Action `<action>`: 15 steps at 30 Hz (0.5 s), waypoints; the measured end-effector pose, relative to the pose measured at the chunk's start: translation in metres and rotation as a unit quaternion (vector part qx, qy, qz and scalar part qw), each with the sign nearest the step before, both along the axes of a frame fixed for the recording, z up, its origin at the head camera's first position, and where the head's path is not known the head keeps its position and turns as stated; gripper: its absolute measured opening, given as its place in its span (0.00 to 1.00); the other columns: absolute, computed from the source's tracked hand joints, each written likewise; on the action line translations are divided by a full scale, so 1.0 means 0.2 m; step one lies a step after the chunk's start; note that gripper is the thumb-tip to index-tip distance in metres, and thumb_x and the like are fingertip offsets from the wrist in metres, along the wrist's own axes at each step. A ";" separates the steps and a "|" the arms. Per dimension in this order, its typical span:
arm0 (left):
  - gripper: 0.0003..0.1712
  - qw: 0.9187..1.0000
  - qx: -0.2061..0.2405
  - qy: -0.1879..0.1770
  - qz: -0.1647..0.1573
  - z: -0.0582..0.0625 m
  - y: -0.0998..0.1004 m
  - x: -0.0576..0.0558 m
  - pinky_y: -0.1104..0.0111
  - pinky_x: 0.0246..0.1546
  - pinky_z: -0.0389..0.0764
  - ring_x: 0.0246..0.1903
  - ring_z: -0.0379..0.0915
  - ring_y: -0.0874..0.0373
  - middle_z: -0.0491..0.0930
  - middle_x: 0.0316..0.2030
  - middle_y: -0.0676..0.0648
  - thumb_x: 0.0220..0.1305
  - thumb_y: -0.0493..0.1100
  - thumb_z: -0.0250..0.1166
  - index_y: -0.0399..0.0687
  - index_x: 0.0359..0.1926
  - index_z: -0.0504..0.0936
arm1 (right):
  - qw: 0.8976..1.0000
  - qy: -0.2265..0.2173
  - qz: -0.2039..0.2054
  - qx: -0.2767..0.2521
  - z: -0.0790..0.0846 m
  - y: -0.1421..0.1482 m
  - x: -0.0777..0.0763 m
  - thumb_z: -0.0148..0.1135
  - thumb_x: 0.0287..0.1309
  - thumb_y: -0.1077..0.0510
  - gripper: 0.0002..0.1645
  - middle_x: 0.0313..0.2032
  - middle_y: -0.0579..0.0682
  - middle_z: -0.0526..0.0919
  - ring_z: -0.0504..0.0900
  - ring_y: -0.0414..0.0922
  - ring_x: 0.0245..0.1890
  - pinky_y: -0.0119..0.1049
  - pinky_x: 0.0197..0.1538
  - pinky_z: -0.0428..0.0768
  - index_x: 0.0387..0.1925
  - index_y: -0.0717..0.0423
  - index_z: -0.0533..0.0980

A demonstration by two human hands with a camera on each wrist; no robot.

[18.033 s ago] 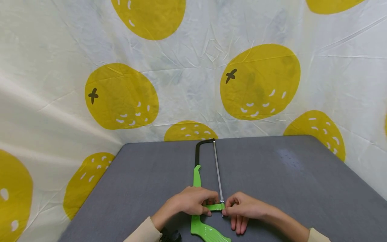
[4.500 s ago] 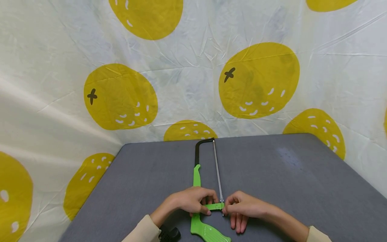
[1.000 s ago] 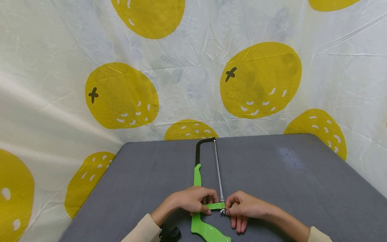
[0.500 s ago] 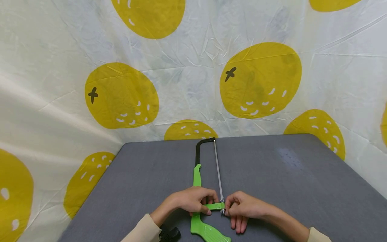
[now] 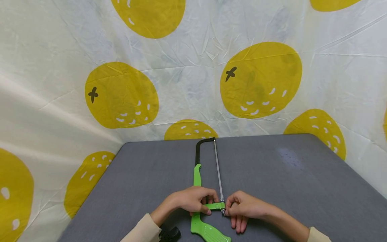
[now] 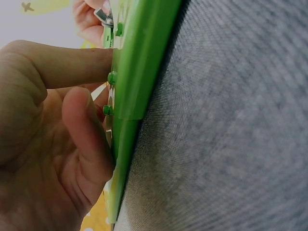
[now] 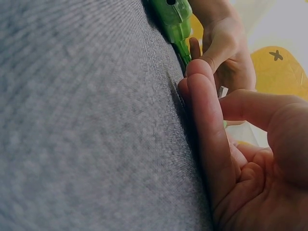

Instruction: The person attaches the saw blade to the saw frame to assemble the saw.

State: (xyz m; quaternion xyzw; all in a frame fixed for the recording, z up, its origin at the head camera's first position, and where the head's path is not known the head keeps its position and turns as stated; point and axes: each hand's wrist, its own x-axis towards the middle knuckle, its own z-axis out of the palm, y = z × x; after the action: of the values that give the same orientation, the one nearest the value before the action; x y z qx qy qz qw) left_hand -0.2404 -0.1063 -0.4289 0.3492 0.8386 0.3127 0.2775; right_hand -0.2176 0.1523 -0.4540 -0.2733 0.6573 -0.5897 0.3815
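Note:
A hacksaw with a bright green handle [image 5: 208, 232] and a black front frame [image 5: 198, 153] lies flat, its handle toward me. Its silver blade [image 5: 218, 169] runs along the right side. My left hand [image 5: 193, 200] holds the green frame, fingers over the short green crosspiece [image 5: 215, 206] and thumb against its near side. At the blade's near end, the thumb and index finger of my right hand [image 5: 246, 205] pinch a small metal wing nut [image 5: 223, 212]; its wing [image 6: 101, 16] also shows in the left wrist view. The right hand's other fingers [image 7: 209, 115] rest along the grey cloth.
Grey fabric covers the table [image 5: 257, 168]. A pale curtain [image 5: 193, 90] printed with large yellow fruit hangs behind it and along both sides. Beside the left sleeve is a black device [image 5: 170, 233], partly cut off by the frame edge.
The wing nut has turned slightly between my right fingers; its wings show now, while 4.5 seconds ago they were mostly hidden. The hacksaw and left hand have stayed in place.

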 end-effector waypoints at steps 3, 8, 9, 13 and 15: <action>0.14 1.000 0.001 0.000 0.000 0.00 0.00 0.00 0.64 0.16 0.80 0.16 0.72 0.64 0.77 0.32 0.59 0.66 0.38 0.71 0.57 0.49 0.81 | 1.000 0.004 0.000 0.001 0.00 0.00 0.00 0.58 0.65 0.65 0.06 0.20 0.46 0.85 0.85 0.34 0.18 0.30 0.22 0.82 0.36 0.67 0.78; 0.14 1.000 0.003 0.003 -0.001 0.00 0.00 0.00 0.65 0.16 0.80 0.16 0.71 0.64 0.77 0.31 0.59 0.66 0.38 0.71 0.57 0.49 0.81 | 1.000 0.013 -0.001 0.005 0.01 0.00 0.01 0.59 0.63 0.66 0.05 0.20 0.46 0.85 0.85 0.34 0.17 0.29 0.21 0.82 0.36 0.67 0.78; 0.14 1.000 0.003 0.003 -0.002 0.00 0.00 0.00 0.65 0.16 0.80 0.16 0.71 0.64 0.77 0.31 0.59 0.66 0.38 0.71 0.57 0.49 0.81 | 1.000 0.015 -0.001 0.005 0.01 0.00 0.01 0.60 0.62 0.66 0.05 0.20 0.46 0.85 0.85 0.34 0.17 0.29 0.21 0.82 0.36 0.66 0.78; 0.14 1.000 0.002 0.001 -0.001 0.00 0.00 0.00 0.65 0.17 0.80 0.16 0.71 0.64 0.77 0.32 0.59 0.66 0.38 0.71 0.57 0.49 0.81 | 1.000 0.020 0.001 0.006 0.01 0.00 0.01 0.63 0.64 0.63 0.05 0.20 0.46 0.85 0.85 0.34 0.17 0.29 0.21 0.82 0.36 0.65 0.79; 0.14 1.000 0.003 -0.001 -0.001 0.00 0.00 0.00 0.64 0.17 0.80 0.16 0.72 0.64 0.77 0.32 0.59 0.66 0.38 0.71 0.57 0.50 0.81 | 1.000 0.023 0.000 0.009 0.01 0.00 0.01 0.63 0.66 0.61 0.09 0.20 0.46 0.85 0.85 0.34 0.17 0.29 0.21 0.82 0.36 0.66 0.79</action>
State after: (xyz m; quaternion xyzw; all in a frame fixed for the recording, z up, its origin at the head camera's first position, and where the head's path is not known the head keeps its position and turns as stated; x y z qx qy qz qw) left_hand -0.2401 -0.1065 -0.4281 0.3502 0.8371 0.3155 0.2777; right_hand -0.2166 0.1514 -0.4510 -0.2841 0.6710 -0.5773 0.3685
